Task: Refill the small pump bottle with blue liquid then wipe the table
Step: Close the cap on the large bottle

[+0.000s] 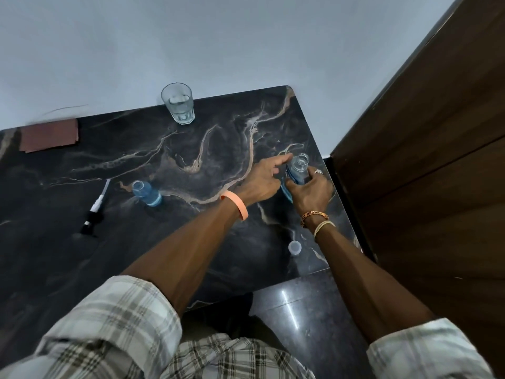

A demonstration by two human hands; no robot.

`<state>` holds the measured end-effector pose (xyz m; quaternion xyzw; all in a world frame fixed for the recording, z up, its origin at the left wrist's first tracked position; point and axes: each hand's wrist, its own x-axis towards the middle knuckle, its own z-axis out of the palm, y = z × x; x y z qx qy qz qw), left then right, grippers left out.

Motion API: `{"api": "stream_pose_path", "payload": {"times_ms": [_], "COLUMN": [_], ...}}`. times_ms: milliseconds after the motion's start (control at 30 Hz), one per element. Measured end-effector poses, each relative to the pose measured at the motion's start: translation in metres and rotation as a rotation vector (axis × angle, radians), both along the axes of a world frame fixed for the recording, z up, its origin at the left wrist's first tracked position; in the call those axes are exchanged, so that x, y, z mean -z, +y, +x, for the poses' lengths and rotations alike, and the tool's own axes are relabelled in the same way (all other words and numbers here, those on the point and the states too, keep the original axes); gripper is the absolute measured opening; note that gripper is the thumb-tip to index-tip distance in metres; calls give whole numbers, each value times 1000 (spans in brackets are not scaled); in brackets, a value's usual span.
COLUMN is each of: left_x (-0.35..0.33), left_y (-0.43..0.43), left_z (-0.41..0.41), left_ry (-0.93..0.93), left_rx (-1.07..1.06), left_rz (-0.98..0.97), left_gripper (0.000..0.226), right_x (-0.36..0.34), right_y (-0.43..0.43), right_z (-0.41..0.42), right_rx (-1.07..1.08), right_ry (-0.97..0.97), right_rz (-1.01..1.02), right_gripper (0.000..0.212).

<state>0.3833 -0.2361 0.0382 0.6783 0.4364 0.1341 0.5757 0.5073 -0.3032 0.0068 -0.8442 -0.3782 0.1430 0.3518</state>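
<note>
**Hold the big bottle tight and keep it straight**

The right grip (310, 191) is wrapped round the big bottle (296, 170) of blue liquid and holds it. The left grip (262, 177) is just beside it, with its fingers stretched out and nothing in it. I cannot tell if its fingertip touches the bottle.

The big bottle has no cap on. It is at the right edge of the desk (218, 138), close to the far right corner. A small round cap (295, 247), likely its own, lies near the near right corner.

The small pump bottle (146, 192) stands well apart, toward the left side of the desk. Its mouth is open and there is blue inside. Its pump (94, 212) lies flat just to its left. A glass (179, 105) stands at the far edge, and a brown cloth (50, 135) lies farther left along that edge.

I think the step now is moving the open big bottle. It is so near the edge that a bump could knock it off, so the hold should be firm and low. It should stay straight up until it is over the small bottle.

The free grip would help most by holding the small bottle still. That mouth is narrow, so pour slowly in a thin stream. There is already a lot of blue in there, so watch the level and stop early. The cloth is there for drips.
</note>
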Motion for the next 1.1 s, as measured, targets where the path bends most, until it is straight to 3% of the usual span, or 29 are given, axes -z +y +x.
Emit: {"api": "stream_pose_path", "payload": {"times_ms": [233,367,433,533,700,833,933,1033,1100], "left_x": [2,4,5,8,13,23,28,30,29], "left_y": [-5,-10,-13,-18,-32,-40,-45,-48,-49], "left_z": [-4,-7,-10,-14,-13,-12,-12,-13,-13], "left_ry": [66,45,21,34,55,90,126,145,149], "left_rx": [77,36,6,8,19,21,37,48,46], "left_rz": [56,41,31,74,135,186,212,225,237], "left_gripper": [97,94,90,87,94,90,90,90,89], "right_x": [6,5,0,-2,5,17,32,42,37], "right_y": [-1,-5,-17,-44,-86,-110,-121,-129,-129], "right_z": [4,11,15,25,34,23,11,7,10], "right_rx": [-32,-91,-99,-68,-107,-376,-685,-825,-782], "right_ry": [13,99,115,55,3,39,-104,-232,-223], "right_rz": [-10,-86,-44,57,7,-259,-489,-458,-385], "right_gripper": [38,92,108,95,36,42,44,25,17]}}
